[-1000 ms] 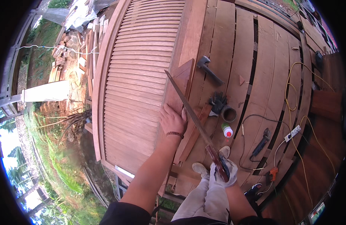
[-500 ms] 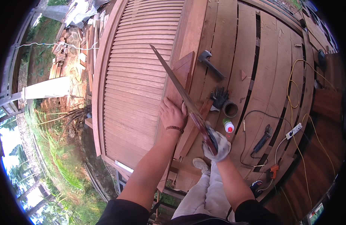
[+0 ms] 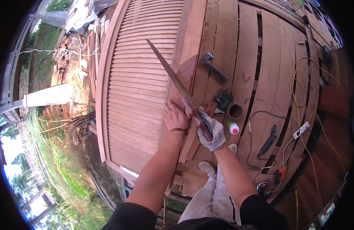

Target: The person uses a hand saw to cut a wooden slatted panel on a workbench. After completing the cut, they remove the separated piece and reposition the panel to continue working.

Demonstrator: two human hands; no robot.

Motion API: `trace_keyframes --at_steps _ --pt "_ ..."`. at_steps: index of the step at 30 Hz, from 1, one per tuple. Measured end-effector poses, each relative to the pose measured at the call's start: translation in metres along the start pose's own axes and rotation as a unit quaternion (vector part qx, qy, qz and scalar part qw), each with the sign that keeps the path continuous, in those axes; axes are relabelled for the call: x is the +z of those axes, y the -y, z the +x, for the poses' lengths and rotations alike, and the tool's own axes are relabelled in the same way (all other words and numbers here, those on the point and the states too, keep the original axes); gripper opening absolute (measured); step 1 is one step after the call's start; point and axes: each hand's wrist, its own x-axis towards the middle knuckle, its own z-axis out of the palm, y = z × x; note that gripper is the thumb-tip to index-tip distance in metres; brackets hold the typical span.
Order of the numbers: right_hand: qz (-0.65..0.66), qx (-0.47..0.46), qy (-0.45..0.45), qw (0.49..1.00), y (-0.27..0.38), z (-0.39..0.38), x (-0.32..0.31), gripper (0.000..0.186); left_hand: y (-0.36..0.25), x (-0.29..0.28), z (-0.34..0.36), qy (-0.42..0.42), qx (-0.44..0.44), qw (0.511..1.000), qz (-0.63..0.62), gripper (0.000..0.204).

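My left hand point(image 3: 176, 117), bare with a beaded bracelet at the wrist, lies with its fingers spread on the edge of a slatted wooden panel point(image 3: 140, 90). In a pale work glove, my right hand point(image 3: 214, 135) is closed around the wooden handle of a handsaw point(image 3: 166, 67). The saw's long narrow blade slants away to the far left, over the panel's right-hand frame and beside my left thumb. Whether its teeth touch wood cannot be made out. A wooden piece with a slanted end point(image 3: 189, 69) sits along that frame, just beyond the saw.
On the plank floor point(image 3: 274, 76) at right are a hammer point(image 3: 215, 69), a dark glove point(image 3: 223, 100), a round container point(image 3: 235, 110) and a white-and-green bottle point(image 3: 233, 127). Farther right lie a corded power tool point(image 3: 269, 142), a power strip point(image 3: 301, 130) and an orange-and-black tool point(image 3: 280, 173).
My right hand has moved forward and to the left, pushing the saw farther along its slant. My left hand has stayed in place on the wood.
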Motion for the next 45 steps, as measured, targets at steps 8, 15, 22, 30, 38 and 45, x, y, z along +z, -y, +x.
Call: trace_keyframes --at_steps 8,15,22,30,38,45 --pt "-0.111 -0.001 0.066 0.992 0.032 -0.075 -0.056 0.043 0.010 -0.004 -0.008 0.044 -0.028 0.999 -0.014 0.078" --pt "-0.128 -0.038 0.047 0.990 0.039 -0.083 -0.054 0.050 0.015 0.001 -0.001 0.005 -0.042 0.999 0.003 0.083" --pt "-0.008 -0.017 0.021 1.000 -0.012 -0.042 -0.011 0.040 -0.001 0.005 0.003 0.007 -0.002 1.000 -0.018 0.081" --pt "-0.028 0.109 0.102 0.988 0.028 -0.122 -0.064 0.042 0.014 0.004 -0.004 -0.025 -0.004 0.999 0.024 0.081" --pt "-0.037 0.010 0.009 0.999 0.024 -0.082 -0.037 0.062 0.018 0.009 -0.012 -0.007 -0.020 0.999 0.028 0.081" --pt "0.004 0.027 0.016 1.000 0.005 -0.044 -0.025 0.043 0.005 0.002 -0.004 0.009 -0.002 1.000 0.014 0.080"
